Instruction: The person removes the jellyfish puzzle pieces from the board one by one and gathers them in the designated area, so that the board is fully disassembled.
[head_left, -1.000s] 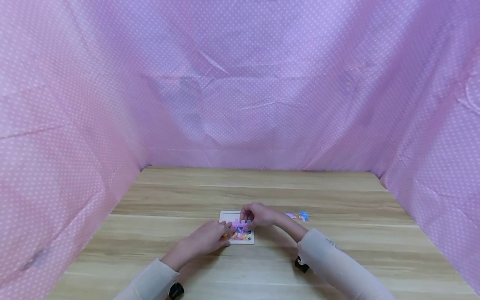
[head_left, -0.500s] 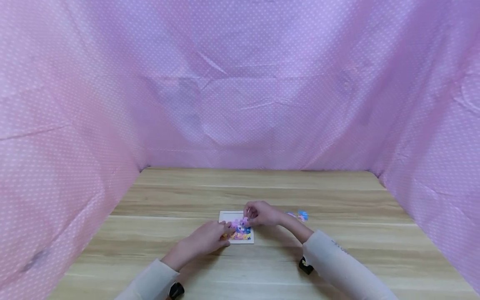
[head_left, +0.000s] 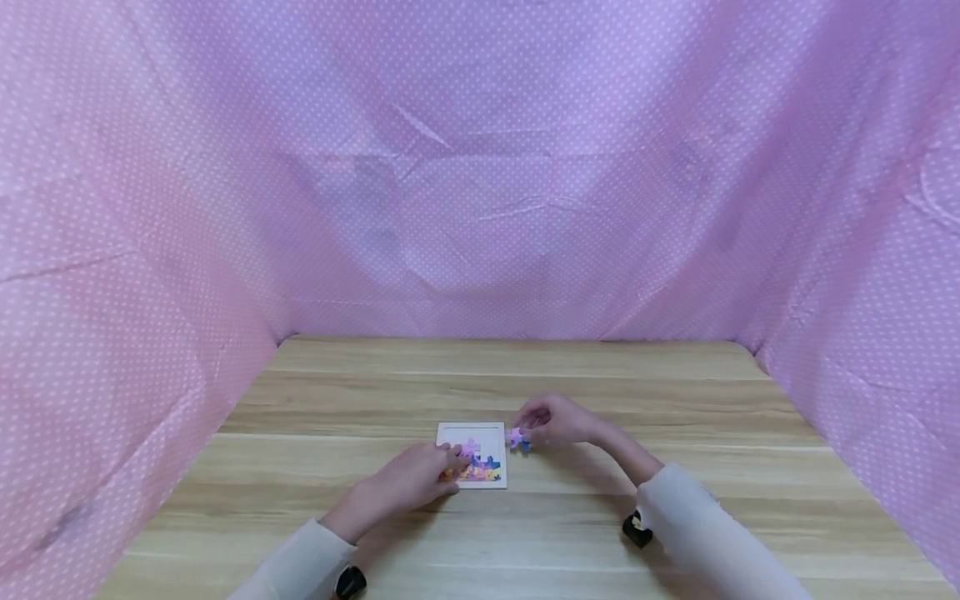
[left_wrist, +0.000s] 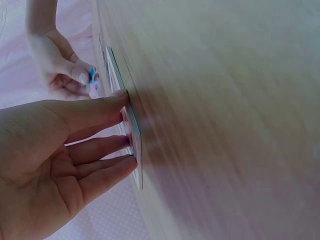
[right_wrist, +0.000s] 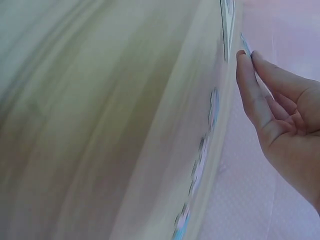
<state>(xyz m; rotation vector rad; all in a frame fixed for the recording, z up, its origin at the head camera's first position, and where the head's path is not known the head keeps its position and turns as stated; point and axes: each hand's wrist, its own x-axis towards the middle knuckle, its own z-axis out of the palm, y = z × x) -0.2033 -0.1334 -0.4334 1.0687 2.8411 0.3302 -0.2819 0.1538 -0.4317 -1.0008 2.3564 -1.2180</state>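
Note:
A white-framed jigsaw tray (head_left: 495, 427) lies on the wooden table, its lower part filled with colourful pieces (head_left: 480, 472). My left hand (head_left: 420, 475) rests over the tray's left side; in the left wrist view its thumb and extended fingertips touch the tray (left_wrist: 136, 131). Just right of the tray, my right hand (head_left: 558, 419) pinches a pink and blue jigsaw piece (head_left: 517, 437) between thumb and fingers. That piece (left_wrist: 93, 84) is held above the table in the left wrist view.
In the right wrist view, several loose jigsaw pieces (right_wrist: 200, 165) lie on the table (right_wrist: 125, 125); the right hand and forearm cover them in the head view. Pink dotted cloth (head_left: 480, 208) hangs round the table's back and sides.
My right hand has lifted a jigsaw piece away from the tray and moved right with it, baring part of the tray's white base. The left hand has stayed in place.

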